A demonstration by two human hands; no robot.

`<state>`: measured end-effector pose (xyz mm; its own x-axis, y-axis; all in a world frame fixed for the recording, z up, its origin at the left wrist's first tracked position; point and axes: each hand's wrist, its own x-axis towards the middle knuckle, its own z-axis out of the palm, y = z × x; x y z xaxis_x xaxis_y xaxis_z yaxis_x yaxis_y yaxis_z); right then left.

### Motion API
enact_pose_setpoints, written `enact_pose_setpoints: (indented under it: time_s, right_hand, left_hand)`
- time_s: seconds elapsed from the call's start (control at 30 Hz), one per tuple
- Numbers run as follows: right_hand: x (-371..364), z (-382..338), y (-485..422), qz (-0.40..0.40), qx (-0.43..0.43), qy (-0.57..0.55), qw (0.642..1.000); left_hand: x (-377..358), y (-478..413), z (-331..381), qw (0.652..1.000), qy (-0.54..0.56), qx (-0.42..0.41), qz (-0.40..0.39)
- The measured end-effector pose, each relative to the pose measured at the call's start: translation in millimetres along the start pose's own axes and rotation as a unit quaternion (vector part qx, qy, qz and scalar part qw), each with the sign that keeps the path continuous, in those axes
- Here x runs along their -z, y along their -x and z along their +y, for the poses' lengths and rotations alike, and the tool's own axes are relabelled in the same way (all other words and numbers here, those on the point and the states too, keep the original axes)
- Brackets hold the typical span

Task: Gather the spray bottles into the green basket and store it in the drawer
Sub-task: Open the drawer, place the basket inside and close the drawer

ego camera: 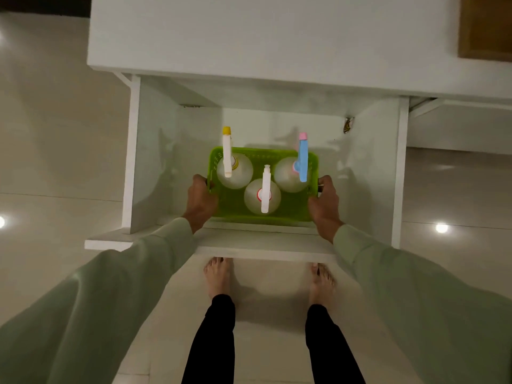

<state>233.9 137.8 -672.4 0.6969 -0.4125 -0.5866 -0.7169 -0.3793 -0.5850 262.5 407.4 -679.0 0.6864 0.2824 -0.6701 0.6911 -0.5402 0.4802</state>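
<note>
The green basket is inside the open white drawer, seen from above. Three clear spray bottles stand upright in it: one with a white trigger and yellow tip at the left, one with an all-white trigger in the front middle, one with a blue trigger and pink tip at the right. My left hand grips the basket's left rim. My right hand grips its right rim. I cannot tell whether the basket rests on the drawer floor.
The drawer's white front panel lies just under my wrists, with my bare feet on the glossy tiled floor below it. The white counter top overhangs the drawer's back. A small dark object sits at the drawer's back right corner.
</note>
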Motion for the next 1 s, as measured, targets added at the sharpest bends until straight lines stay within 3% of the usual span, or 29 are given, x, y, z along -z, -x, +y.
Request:
enact_pose_setpoints:
  time_s: [0.33,0.57,0.7,0.8,0.9,0.97,1.0]
  right_hand:
    - [-4,10,-9,-0.054,-0.062,0.009,0.997]
    - [20,0,8,-0.149,-0.133,0.055,0.978]
    - [50,-16,55,-0.159,-0.017,0.174,0.972]
    - [69,-28,106,-0.218,0.074,0.198,0.953]
    - [74,-26,138,-0.280,0.211,0.310,0.884]
    - [71,-22,139,-0.258,0.294,0.393,0.832]
    - [70,-23,137,-0.241,0.310,0.408,0.824]
  left_hand:
    - [-4,-6,-9,0.998,-0.029,0.039,-0.047]
    - [18,14,1,0.994,-0.018,0.035,-0.101]
    - [42,64,9,0.992,-0.043,-0.085,-0.085]
    - [56,123,9,0.972,-0.099,-0.183,-0.111]
    - [63,165,4,0.917,-0.242,-0.289,-0.128]
    - [63,167,0,0.879,-0.300,-0.350,-0.121]
    - [64,164,0,0.877,-0.296,-0.362,-0.111]
